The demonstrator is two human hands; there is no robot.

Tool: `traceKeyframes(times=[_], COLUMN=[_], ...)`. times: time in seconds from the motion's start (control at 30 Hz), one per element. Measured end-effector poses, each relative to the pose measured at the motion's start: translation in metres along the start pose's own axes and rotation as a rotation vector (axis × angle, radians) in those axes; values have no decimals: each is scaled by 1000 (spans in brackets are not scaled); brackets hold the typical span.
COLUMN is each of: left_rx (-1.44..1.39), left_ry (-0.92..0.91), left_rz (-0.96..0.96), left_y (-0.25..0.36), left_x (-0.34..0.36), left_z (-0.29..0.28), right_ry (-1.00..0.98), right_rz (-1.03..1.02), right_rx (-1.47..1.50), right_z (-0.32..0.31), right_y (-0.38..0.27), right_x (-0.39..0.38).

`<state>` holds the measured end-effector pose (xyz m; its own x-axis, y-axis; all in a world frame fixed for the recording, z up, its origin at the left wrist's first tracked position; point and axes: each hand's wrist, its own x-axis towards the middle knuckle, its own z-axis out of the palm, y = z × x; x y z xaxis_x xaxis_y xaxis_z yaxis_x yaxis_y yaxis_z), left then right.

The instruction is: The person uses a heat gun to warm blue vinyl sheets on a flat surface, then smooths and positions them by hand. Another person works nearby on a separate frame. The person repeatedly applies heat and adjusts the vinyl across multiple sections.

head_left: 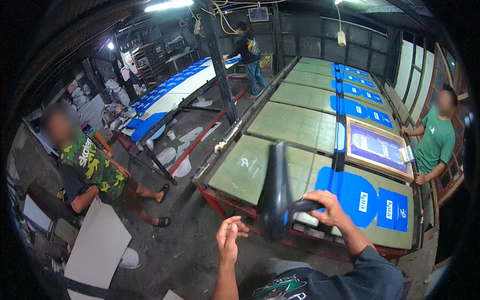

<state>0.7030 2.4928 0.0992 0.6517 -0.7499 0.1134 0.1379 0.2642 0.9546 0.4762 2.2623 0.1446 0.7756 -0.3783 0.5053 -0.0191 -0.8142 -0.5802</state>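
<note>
My right hand (329, 210) is closed around the handle of a black hair dryer (275, 187). The dryer is upright, its long nozzle pointing up, over the near edge of a long table with green panels (285, 121). To the left of the dryer, my left hand (230, 238) is raised with its fingers loosely bent and apart, holding nothing. Right of the dryer, a large blue fabric piece (354, 189) and a smaller blue fabric piece (385, 222) lie flat on the nearest panel, both with white prints.
A person in a green shirt (437, 134) stands at the table's right side beside a wooden-framed printing screen (354, 158). At left, a person in a camouflage shirt (95, 167) holds a pale board (98, 239). Further back, another person (247, 55) stands by a table with blue pieces (175, 86). A dark post (223, 75) rises between the tables.
</note>
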Motion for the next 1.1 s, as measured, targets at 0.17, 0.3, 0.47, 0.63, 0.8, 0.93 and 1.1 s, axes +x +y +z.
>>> traceKeyframes(times=[0.17,0.3,0.47,0.63,0.8,0.93,1.1], left_rx=[-374,-190,-286,-406,-497,-398,-428], left_ry=[-294,-192,25,5,-287,-410,-644], left_rz=[-38,61,233,254,-22,-44,-104], left_y=[8,6,47,60,48,62,31], left_x=[89,153,249,376,513,591,669], left_z=[-64,-148,-236,-325,-389,-391,-363], right_ry=[-437,-357,187,645,764,822,1052], right_rz=[-204,-336,-312,210,535,648,535], right_rx=[-123,-115,30,487,485,746,953], right_z=[101,189,296,390,457,486,476], right_y=[-5,17,3,28,81,74,78], right_x=[118,226,358,427,450,497,589])
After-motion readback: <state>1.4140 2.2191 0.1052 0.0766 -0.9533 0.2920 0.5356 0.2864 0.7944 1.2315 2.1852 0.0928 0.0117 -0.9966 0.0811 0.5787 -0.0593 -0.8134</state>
